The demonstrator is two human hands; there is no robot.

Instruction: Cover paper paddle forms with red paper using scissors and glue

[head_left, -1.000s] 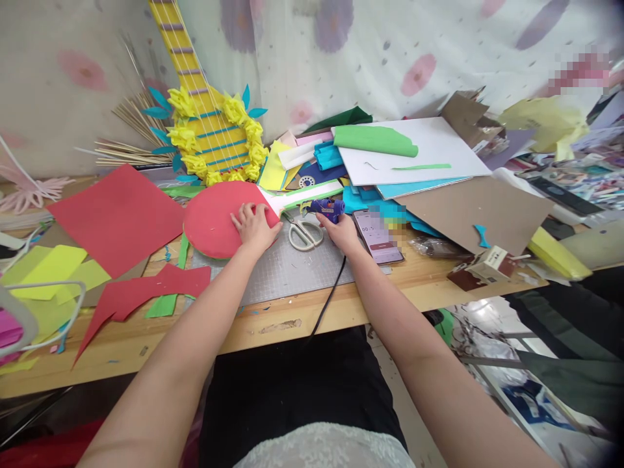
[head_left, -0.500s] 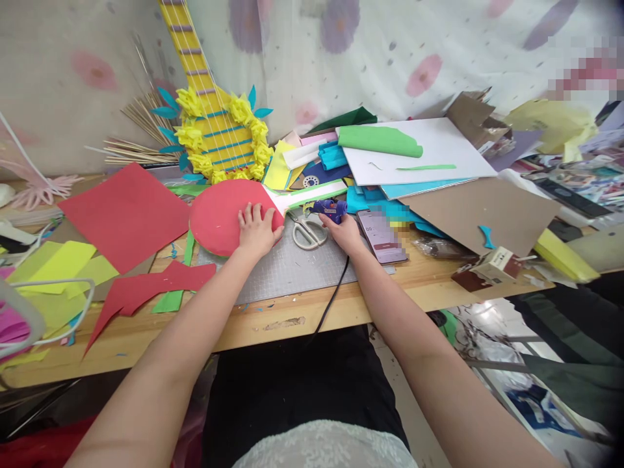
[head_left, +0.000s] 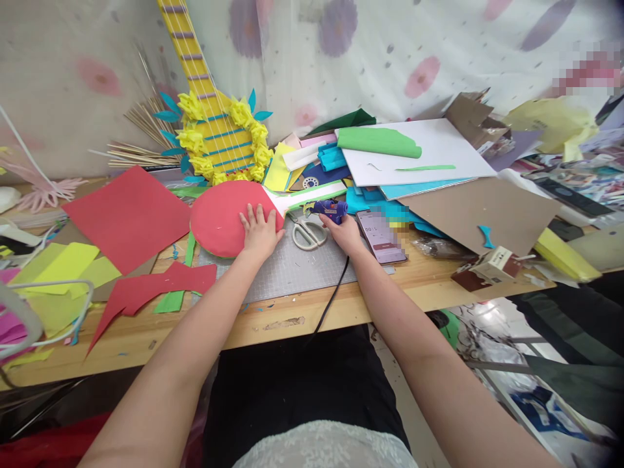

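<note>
My left hand (head_left: 260, 231) lies flat with fingers spread on a red, round-bodied paddle-like craft piece (head_left: 219, 218), whose white, green-edged neck (head_left: 316, 193) points right. In my right hand (head_left: 345, 233) is a blue glue gun (head_left: 330, 208), its nozzle turned left toward the neck. A black cord (head_left: 334, 299) runs down from it over the table edge. White-handled scissors (head_left: 308, 235) rest between my hands on a grey cutting mat (head_left: 287, 276).
A phone (head_left: 381, 237) lies right of my right hand. Red sheet (head_left: 129, 218) and red offcuts (head_left: 156, 284) are at left. A yellow guitar model (head_left: 221, 140) leans behind. White board (head_left: 463, 146), brown board (head_left: 487, 208) and a drink carton (head_left: 487, 268) occupy the right.
Both hands stay nearly in place, the left still on the red piece and the right still on the glue gun. The view has shifted very slightly.
</note>
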